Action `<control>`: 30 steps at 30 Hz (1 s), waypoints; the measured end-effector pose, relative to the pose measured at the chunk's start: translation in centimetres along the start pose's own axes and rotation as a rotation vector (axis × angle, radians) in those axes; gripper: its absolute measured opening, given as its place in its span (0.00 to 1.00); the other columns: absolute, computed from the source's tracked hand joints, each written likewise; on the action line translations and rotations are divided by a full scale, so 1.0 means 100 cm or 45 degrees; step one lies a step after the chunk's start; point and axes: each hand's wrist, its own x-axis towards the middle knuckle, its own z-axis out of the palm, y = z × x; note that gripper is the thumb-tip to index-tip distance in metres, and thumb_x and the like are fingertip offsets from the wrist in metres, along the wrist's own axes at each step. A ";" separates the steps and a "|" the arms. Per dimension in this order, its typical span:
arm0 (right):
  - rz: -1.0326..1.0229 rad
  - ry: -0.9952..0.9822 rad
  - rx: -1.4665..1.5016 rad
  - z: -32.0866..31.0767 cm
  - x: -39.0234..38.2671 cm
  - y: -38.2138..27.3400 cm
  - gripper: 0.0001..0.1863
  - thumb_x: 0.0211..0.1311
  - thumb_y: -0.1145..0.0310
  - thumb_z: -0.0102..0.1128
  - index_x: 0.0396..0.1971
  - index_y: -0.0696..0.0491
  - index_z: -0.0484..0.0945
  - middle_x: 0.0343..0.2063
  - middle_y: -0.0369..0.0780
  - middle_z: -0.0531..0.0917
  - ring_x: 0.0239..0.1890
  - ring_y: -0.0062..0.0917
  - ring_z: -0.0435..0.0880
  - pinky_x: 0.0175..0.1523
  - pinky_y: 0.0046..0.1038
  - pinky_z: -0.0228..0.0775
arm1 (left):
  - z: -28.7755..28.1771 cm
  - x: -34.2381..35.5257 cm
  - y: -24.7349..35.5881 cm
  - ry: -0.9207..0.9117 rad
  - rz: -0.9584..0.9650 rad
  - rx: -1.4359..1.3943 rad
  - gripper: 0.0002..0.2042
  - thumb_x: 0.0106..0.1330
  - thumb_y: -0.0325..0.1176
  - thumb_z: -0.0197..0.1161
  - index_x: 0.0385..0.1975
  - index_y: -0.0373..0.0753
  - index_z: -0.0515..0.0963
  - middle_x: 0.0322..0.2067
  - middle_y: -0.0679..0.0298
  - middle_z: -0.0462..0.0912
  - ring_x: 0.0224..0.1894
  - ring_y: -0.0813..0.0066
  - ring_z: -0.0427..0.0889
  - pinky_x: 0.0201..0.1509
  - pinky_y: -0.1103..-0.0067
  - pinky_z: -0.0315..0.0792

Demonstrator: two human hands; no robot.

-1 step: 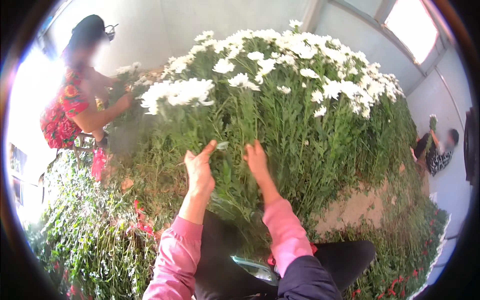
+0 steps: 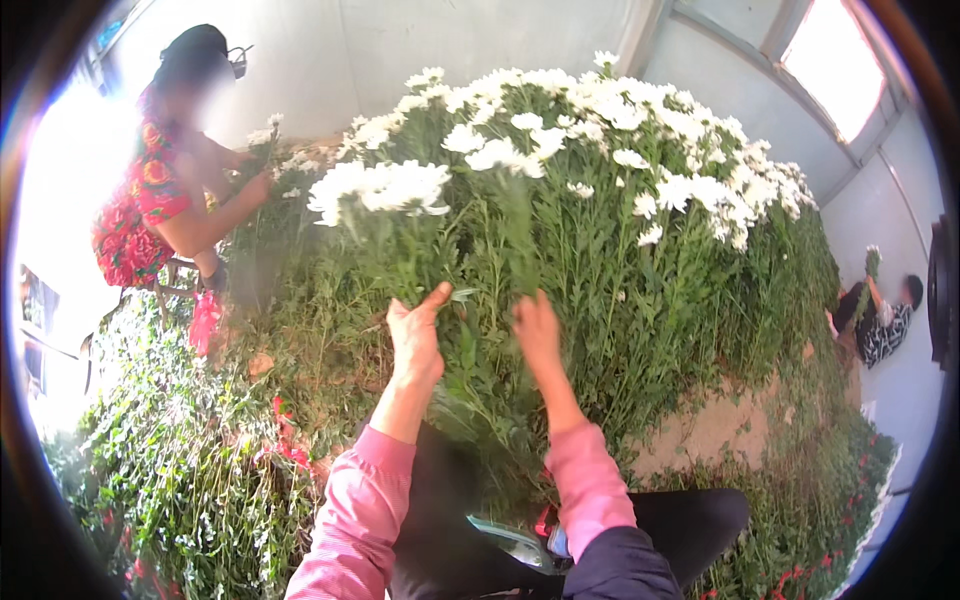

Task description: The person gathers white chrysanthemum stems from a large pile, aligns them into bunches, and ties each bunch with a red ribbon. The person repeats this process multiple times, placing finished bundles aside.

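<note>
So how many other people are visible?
2: one person in red floral clothing, left; one person in a black-and-white patterned top, far right. Others could be hidden.

The flower heads [image 2: 385, 188] are white; the stems and leaves [image 2: 600, 290] are mid-green. The wearer's left sleeve [image 2: 345, 525] is pink with a fine pale pattern, its cuff [image 2: 385, 450] plain pink. The right sleeve [image 2: 588, 475] is pink, with dark navy fabric [image 2: 622, 565] above it. The trousers [image 2: 695, 520] are black. A co-worker's clothing [image 2: 135, 255] is red with a multicoloured floral print; the cap [image 2: 195, 45] is black. A second co-worker's top [image 2: 882, 338] is patterned black and white. The scattered ties [image 2: 290, 448] are red; the bare ground [image 2: 710, 430] is tan.
</note>
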 end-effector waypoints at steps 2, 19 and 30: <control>-0.185 0.108 -0.355 -0.011 -0.052 -0.068 0.21 0.77 0.60 0.46 0.57 0.61 0.71 0.28 0.37 0.79 0.29 0.18 0.76 0.34 0.23 0.69 | -0.001 0.008 -0.009 -0.081 0.048 0.019 0.10 0.63 0.26 0.69 0.39 0.38 0.74 0.32 0.62 0.83 0.23 0.73 0.79 0.23 0.74 0.75; -0.522 -0.008 -0.968 -0.001 -0.118 -0.105 0.31 0.64 0.78 0.52 0.69 0.56 0.61 0.42 0.54 0.77 0.38 0.55 0.81 0.40 0.48 0.75 | 0.062 -0.042 -0.030 -0.174 -0.091 0.173 0.53 0.62 0.47 0.73 0.74 0.28 0.41 0.70 0.47 0.59 0.71 0.59 0.60 0.76 0.66 0.50; -0.399 0.407 -0.831 -0.100 -0.015 -0.026 0.12 0.71 0.65 0.55 0.43 0.56 0.82 0.40 0.48 0.86 0.41 0.42 0.86 0.47 0.40 0.76 | 0.042 -0.014 -0.019 -0.180 0.015 0.018 0.13 0.70 0.35 0.64 0.48 0.39 0.70 0.31 0.62 0.80 0.18 0.71 0.77 0.20 0.73 0.75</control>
